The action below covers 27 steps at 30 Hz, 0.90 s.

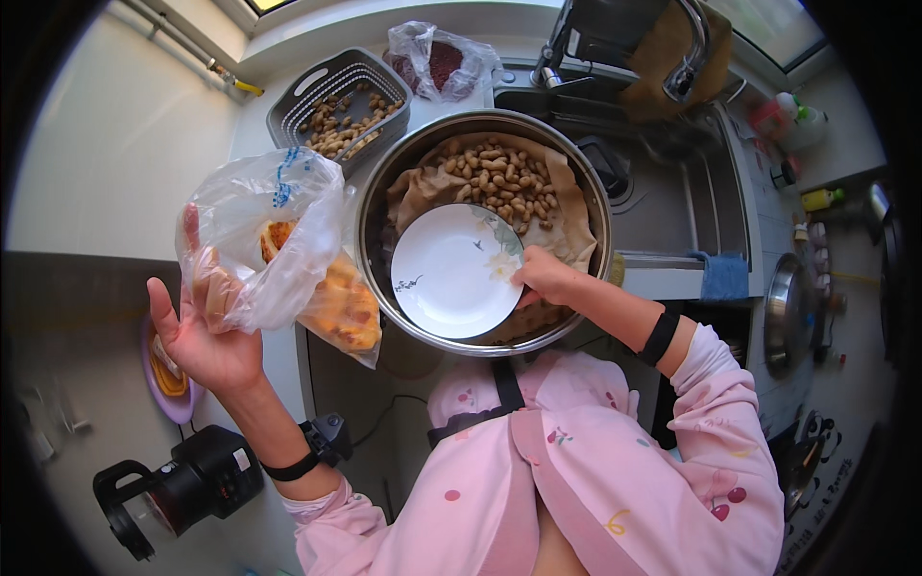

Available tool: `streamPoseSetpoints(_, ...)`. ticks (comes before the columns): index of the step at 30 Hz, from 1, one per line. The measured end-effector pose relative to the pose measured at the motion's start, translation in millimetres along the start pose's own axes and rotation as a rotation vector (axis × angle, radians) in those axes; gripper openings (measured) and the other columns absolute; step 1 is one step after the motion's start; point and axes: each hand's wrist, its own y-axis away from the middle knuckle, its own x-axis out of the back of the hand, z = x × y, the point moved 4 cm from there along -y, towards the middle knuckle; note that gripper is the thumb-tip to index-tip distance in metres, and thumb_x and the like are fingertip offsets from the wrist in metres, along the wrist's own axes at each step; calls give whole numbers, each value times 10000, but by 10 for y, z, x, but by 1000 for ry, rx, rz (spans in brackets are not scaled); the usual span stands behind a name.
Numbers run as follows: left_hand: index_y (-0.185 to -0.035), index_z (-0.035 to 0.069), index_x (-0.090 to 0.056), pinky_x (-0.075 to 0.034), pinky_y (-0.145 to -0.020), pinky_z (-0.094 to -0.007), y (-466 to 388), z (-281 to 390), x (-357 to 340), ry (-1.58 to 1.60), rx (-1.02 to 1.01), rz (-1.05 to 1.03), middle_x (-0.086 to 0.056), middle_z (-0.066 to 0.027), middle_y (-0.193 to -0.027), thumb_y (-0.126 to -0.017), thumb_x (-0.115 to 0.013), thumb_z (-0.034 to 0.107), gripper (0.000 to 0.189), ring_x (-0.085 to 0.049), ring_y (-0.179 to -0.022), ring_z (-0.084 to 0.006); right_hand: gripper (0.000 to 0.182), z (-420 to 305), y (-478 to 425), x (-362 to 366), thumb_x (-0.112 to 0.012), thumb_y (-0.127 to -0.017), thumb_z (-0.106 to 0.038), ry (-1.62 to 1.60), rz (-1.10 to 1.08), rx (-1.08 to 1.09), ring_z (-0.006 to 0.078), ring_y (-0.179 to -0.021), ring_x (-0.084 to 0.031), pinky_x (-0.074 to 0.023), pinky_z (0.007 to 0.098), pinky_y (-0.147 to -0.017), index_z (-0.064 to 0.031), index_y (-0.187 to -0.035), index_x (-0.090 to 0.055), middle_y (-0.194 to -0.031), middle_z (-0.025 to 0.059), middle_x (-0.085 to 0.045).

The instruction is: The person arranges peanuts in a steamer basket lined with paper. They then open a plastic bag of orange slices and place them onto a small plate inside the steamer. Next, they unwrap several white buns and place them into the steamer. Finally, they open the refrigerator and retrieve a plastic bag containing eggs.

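Observation:
My right hand (545, 277) grips the right rim of a white ceramic plate (454, 273) with a floral print. The plate is over the near left part of a large round metal pot (365, 237). Behind it in the pot, unshelled peanuts (504, 176) lie on a brown liner (576, 216). To the left, the fingers of my left hand (216, 331) show through a clear plastic bag (288, 194), with the thumb spread outside. Whether these fingers grip the plastic is unclear. Browned yellow baked food (342, 302) shows in the bag's lower part, beside the pot.
A grey perforated basket (288, 119) of peanuts and a bag of dark red contents (439, 65) stand behind. At right are a steel sink (677, 209), faucet (691, 50) and blue cloth (724, 276). A black appliance (209, 468) with a handle is at lower left.

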Motion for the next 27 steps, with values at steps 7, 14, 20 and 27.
streamPoseSetpoints(7, -1464, 21, -137, -269, -515, -225, -42, -63, -85, -61, -7, 42, -324, 6, -687, -908, -535, 305, 741, -272, -531, -74, 304, -11, 418, 452, -511, -792, 31, -109, -14, 14, 272, -869, -653, -591, 401, -686, 89, -1089, -550, -994, 159, -627)
streamPoseSetpoints(14, -1445, 16, -227, -386, -590, -229, -62, -107, 51, -13, 57, -46, -556, -72, -952, -908, -535, 336, 698, -376, -603, -85, 334, -348, 878, 819, -502, -761, 35, -5, -14, -36, 298, -857, -666, -594, 416, -692, 120, -1082, -546, -1004, 197, -627)
streamPoseSetpoints(20, -1446, 12, -221, -319, -536, -202, 5, -65, 85, -7, 18, -12, -460, -24, -786, -906, -536, 332, 702, -301, -559, -73, 296, -186, 597, 529, -516, -793, 35, -175, -140, -129, 307, -866, -663, -591, 426, -716, 148, -1066, -533, -992, 213, -623)
streamPoseSetpoints(27, -1445, 9, -222, -299, -530, -197, 75, -87, 32, -89, -38, 127, -425, -14, -762, -904, -539, 322, 700, -279, -549, -72, 321, -152, 212, 7, -499, -817, 27, -155, -171, -103, 297, -865, -662, -589, 401, -738, 120, -1125, -511, -1020, 187, -618)
